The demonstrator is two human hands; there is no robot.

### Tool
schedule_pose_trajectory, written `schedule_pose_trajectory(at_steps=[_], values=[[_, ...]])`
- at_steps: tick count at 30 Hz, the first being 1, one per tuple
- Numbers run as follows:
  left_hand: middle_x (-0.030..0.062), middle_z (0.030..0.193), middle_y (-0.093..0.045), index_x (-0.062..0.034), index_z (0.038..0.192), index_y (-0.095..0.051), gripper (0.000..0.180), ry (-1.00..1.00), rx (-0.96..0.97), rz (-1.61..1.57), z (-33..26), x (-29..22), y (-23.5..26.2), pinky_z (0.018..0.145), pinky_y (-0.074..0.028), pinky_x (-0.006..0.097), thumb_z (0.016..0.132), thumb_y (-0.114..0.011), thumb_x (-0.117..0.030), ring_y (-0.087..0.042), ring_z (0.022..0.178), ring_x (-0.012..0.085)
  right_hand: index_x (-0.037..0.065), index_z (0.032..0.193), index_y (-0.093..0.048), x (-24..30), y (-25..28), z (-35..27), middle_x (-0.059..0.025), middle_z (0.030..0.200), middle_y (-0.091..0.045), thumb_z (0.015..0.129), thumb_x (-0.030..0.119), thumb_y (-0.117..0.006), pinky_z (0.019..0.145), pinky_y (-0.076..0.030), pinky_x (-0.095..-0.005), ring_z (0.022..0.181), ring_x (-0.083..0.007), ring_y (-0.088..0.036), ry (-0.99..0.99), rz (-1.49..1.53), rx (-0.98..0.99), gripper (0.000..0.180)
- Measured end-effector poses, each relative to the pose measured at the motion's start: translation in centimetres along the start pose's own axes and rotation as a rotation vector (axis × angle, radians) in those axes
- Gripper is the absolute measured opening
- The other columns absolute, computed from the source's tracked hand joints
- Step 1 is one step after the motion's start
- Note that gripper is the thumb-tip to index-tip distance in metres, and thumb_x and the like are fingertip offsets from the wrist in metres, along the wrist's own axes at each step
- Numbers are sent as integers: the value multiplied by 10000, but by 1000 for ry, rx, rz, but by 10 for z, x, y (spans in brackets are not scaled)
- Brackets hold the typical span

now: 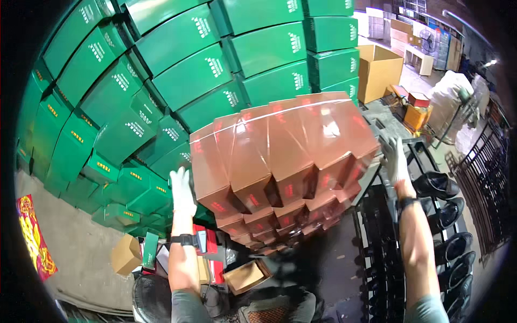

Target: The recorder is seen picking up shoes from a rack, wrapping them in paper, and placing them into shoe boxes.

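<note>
Holds left hand [183, 195] and right hand [396, 162] out, uncurled, fingers extended, one at each side of the brown boxes [285, 142]; grasps nothing visibly, though cannot tell whether touching. Has those boxes layered straight ahead, with a white strap [269, 114] across the top. Seems to be bracketing them, short of a firm hold; probably calls next for even pressure from both sides. Has green boxes [188, 70] piled behind and leftward, black shoes [433, 185] at the right.

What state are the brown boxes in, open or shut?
The visible brown boxes look shut: no lid gapes, and a pale strap crosses them.
</note>
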State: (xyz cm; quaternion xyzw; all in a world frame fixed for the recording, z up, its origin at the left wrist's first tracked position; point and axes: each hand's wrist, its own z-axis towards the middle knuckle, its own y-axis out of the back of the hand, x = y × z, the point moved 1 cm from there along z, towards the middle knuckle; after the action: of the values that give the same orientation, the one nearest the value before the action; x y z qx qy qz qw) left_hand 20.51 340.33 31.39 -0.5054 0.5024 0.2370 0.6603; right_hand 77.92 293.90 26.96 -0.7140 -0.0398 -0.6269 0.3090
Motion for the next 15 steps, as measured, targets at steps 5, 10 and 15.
schedule_pose_trajectory(at_steps=[5, 10, 15], values=[[83, 1662, -570, -81, 1711, -421, 728, 135, 166, -145, 6, 7, -32, 1210, -496, 465, 1172, -528, -559, -590, 1461, 284, 67, 1567, -630, -29, -79, 18, -62, 1590, -642, 1094, 398, -703, 1231, -427, -408, 1449, -242, -575, -124, 169, 145, 582], [94, 1719, -513, -129, 1739, -419, 573, -22, 157, -110, -66, -10, -35, 1279, -438, 471, 1202, -541, -287, -548, 1518, 282, -7, 1705, -444, 33, -81, -86, -128, 1734, -505, 1031, 311, -666, 1330, -314, -410, 1582, -259, -475, 91, -4, 245, 777], [108, 1806, -387, -85, 1784, -297, 633, -253, 106, 59, -172, -38, -32, 1346, -329, 470, 1240, -315, -408, -431, 1618, 274, -14, 1683, -453, 98, -65, -192, -134, 1633, -587, 1045, 312, -660, 1262, -410, -431, 1473, -250, -573, 278, -13, 113, 746]])
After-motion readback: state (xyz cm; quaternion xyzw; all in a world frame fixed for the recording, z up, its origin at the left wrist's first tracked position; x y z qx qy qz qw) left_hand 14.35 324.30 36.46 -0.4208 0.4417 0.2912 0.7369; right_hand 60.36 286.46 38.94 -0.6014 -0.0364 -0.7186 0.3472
